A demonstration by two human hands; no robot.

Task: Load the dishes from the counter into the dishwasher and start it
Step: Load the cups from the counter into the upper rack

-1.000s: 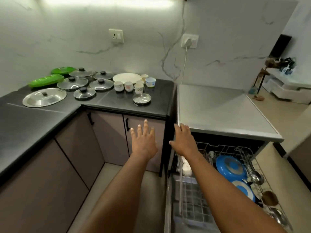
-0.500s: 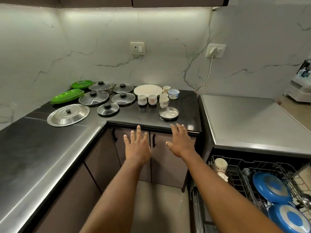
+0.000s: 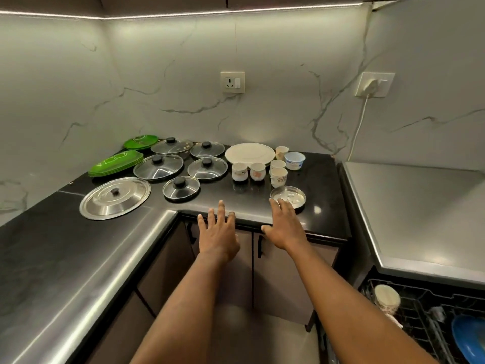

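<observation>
With left hand [image 3: 219, 233] and right hand [image 3: 284, 227] both spread empty at the table [image 3: 249, 203] edge, the steel plate [image 3: 290, 196] lies just ahead of the right one, nearer it.

Glossy black counter [image 3: 262, 198], steel lid [image 3: 115, 197]

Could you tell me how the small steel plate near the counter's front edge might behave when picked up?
The small steel plate looks thin and rigid, so it is probably light. It lies flat, low-rimmed, on the glossy counter, so it may slide before its edge lifts.
</observation>
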